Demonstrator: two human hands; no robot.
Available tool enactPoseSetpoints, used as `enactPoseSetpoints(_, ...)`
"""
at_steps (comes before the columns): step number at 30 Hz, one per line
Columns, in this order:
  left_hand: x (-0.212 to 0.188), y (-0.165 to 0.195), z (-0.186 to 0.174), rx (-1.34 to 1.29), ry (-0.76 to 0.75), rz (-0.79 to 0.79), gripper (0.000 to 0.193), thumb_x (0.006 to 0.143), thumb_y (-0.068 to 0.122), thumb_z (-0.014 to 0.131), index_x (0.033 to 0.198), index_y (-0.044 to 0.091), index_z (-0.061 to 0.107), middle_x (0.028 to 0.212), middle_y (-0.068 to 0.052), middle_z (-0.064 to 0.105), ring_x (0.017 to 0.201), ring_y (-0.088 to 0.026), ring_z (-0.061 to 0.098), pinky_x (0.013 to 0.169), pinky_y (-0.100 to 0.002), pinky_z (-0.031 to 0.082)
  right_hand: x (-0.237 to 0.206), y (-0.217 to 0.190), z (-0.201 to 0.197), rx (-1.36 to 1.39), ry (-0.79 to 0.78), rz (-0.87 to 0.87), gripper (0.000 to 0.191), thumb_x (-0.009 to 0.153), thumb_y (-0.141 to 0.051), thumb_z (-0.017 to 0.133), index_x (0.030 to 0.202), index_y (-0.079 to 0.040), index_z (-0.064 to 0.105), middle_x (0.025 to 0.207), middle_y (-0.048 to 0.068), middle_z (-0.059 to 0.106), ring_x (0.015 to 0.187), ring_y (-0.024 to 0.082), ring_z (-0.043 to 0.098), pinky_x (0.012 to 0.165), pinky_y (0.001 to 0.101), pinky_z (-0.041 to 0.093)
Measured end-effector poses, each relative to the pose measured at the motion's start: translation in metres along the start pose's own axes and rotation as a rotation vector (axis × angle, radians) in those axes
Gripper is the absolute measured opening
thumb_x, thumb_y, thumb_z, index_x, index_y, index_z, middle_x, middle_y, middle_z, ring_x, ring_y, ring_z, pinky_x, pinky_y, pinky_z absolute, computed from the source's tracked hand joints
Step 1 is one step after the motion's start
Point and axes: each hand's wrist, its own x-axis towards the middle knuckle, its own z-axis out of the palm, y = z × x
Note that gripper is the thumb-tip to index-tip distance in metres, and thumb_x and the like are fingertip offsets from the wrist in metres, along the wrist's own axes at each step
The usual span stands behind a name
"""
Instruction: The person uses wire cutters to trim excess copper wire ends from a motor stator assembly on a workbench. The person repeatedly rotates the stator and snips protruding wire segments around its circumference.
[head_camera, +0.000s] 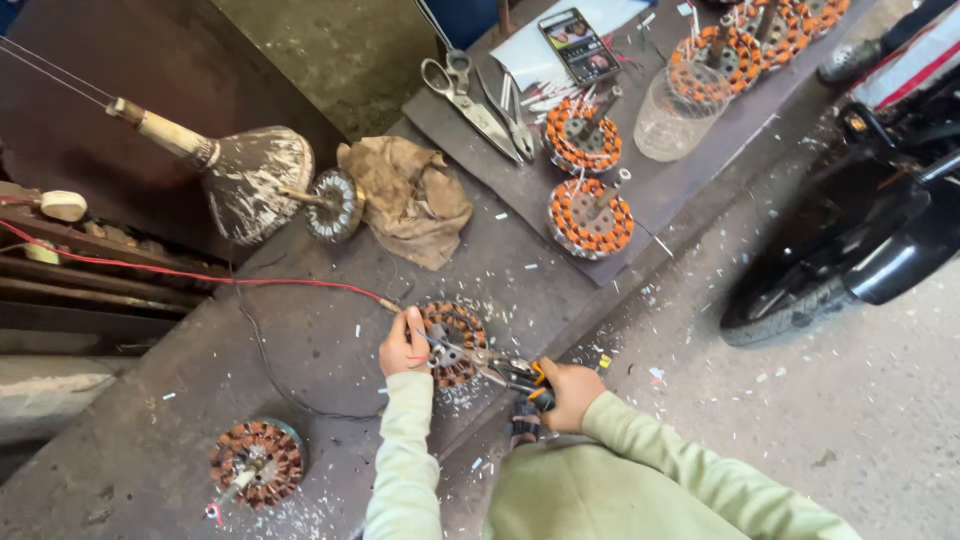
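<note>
Copper-wound stator (455, 342) lies on the dark workbench (330, 330) near its front edge, white scraps around it. Left hand (402, 345) is closed on the stator's left rim beside the red wire (200, 275). Right hand (572, 393) is clamped on pliers (505, 372) with orange-black handles, tips over the stator. Another stator (256, 462) sits front-left; scissors (475, 100) and rag (410, 195) lie farther back.

Copper-brown coils ring the stator (452, 342) under the hands; two stators (590, 215) nearby show orange windings with white slips. Pliers (525, 378) have orange-and-black grips. Sleeves (405, 460) are pale green, the cloth (410, 195) tan, the wire (200, 275) red, the tabletop (330, 330) dark grey, speckled white.
</note>
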Motion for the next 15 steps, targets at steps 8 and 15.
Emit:
enactPoseSetpoints(8,0.000,0.008,-0.036,-0.068,0.177,0.417,0.031,0.109,0.032,0.056,0.115,0.009,0.075,0.102,-0.011,0.075,0.095,-0.026,0.070,0.080,-0.034,0.052,-0.042,0.007,-0.026,0.162,-0.024,0.238,0.078,0.061,-0.029,0.084,0.128,-0.004,0.054,0.094,0.026,0.071,0.091,0.045,0.068,0.078,0.0490,0.055)
enactPoseSetpoints(15,-0.035,0.041,-0.069,0.085,-0.114,0.236,0.021,0.089,0.025,0.076,0.083,0.005,0.074,0.075,-0.013,0.070,0.067,-0.031,0.067,0.061,-0.038,0.049,-0.031,0.001,-0.029,0.225,-0.099,0.306,0.062,0.067,-0.030,0.079,0.118,-0.002,0.058,0.095,0.025,0.073,0.092,0.041,0.072,0.082,0.0458,0.055)
